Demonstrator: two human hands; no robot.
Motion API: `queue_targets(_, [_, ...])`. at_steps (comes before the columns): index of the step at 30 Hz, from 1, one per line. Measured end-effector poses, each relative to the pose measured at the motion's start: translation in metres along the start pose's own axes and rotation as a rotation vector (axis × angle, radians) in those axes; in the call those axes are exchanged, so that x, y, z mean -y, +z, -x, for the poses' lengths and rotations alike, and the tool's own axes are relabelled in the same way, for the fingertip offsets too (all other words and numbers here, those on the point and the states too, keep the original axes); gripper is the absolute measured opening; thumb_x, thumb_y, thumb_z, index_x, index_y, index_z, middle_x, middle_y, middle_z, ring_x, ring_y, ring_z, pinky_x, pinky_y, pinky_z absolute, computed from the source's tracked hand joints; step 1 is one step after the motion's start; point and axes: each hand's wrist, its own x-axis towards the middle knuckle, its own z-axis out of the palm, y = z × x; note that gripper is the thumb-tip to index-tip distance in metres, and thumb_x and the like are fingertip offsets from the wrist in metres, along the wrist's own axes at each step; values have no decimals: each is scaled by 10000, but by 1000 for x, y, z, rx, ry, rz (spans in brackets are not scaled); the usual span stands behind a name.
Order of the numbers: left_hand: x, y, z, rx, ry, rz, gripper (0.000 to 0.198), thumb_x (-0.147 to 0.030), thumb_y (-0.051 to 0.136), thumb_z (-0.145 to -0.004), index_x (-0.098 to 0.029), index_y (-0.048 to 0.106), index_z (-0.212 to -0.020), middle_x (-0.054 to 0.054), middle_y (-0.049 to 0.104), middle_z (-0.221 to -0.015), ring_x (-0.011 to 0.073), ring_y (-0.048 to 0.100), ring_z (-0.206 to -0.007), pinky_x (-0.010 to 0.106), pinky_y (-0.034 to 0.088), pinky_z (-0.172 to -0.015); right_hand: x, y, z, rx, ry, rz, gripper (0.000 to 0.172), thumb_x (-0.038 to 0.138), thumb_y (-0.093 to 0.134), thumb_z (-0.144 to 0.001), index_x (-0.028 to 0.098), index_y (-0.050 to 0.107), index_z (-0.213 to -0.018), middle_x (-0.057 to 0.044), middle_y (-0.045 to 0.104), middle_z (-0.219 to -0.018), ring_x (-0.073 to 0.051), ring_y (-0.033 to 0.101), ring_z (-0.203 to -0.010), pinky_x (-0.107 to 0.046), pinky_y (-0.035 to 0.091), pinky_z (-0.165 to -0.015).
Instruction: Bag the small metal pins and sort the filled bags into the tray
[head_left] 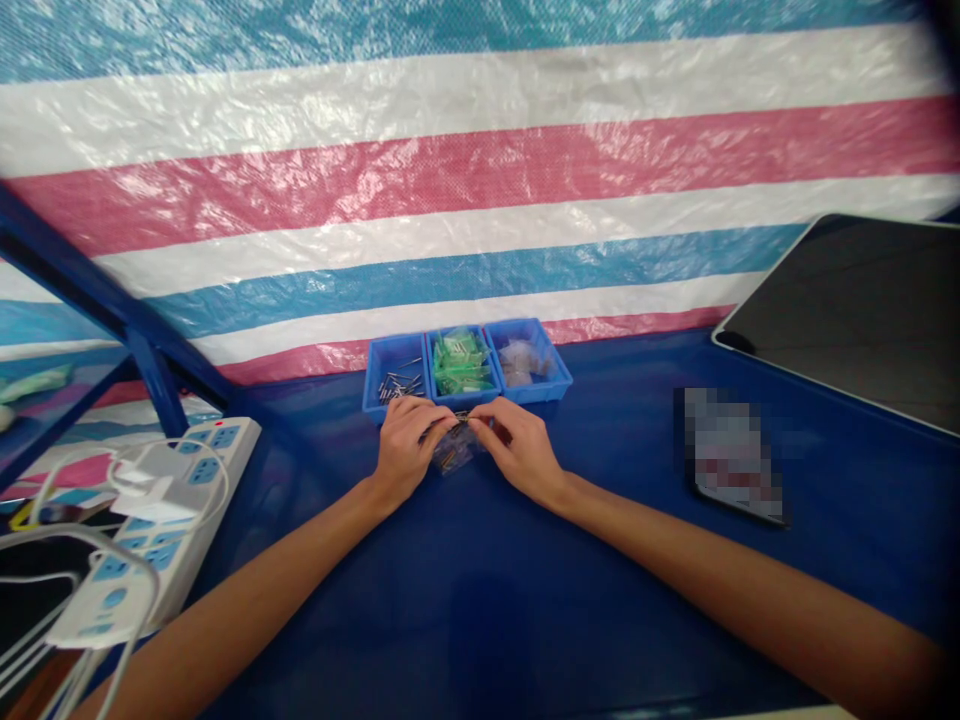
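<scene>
My left hand (403, 447) and my right hand (520, 450) meet over a small clear plastic bag (454, 452) with small parts in it, on the blue table (465, 610). Both hands pinch the bag's top edge, fingers closed. Just behind them stand three small blue bins in a row: the left bin (394, 375) holds dark metal pins, the middle bin (459, 365) holds green pieces, the right bin (527, 362) holds clear bags.
A white power strip (161, 520) with plugs and white cables lies at the left edge. A phone (731, 460) lies at the right, and a dark tablet (855, 310) leans behind it. A striped tarp (480, 180) hangs as a back wall.
</scene>
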Motion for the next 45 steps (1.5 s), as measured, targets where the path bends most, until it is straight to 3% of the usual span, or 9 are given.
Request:
queue_targets(8, [-1,-2,0,11,24,2,121,-259,571,-870,-185,645,-810,10,673,-756,151,582,-794,318,427,-801,0,0,-1,5,-21,15,253,318,433,-937,195,633,-843,-28,605,-750,-146,557,-677,-258,428,-656])
queue_targets(16, [0,-1,0,-8,37,13,94,-210,580,-861,-180,636,-791,3,667,-736,143,574,-770,320,418,-798,1,1,-1,1,-53,-37,158,300,519,-903,187,630,-899,-14,579,-736,-130,523,-641,-248,420,-640])
queue_targets(30, [2,-2,-1,-46,133,18,45,-173,626,-821,-184,634,-864,22,669,-808,151,576,-792,323,437,-779,2,1,-2,0,-44,-67,181,277,477,-929,188,634,-923,-32,623,-818,-144,561,-720,-256,434,-682])
queue_targets(45, [0,-3,1,18,54,29,98,-219,561,-867,-175,619,-803,26,649,-778,151,573,-788,336,432,-798,2,0,-1,-3,-64,-47,216,298,453,-935,191,637,-902,-42,623,-814,-158,569,-742,-277,442,-711])
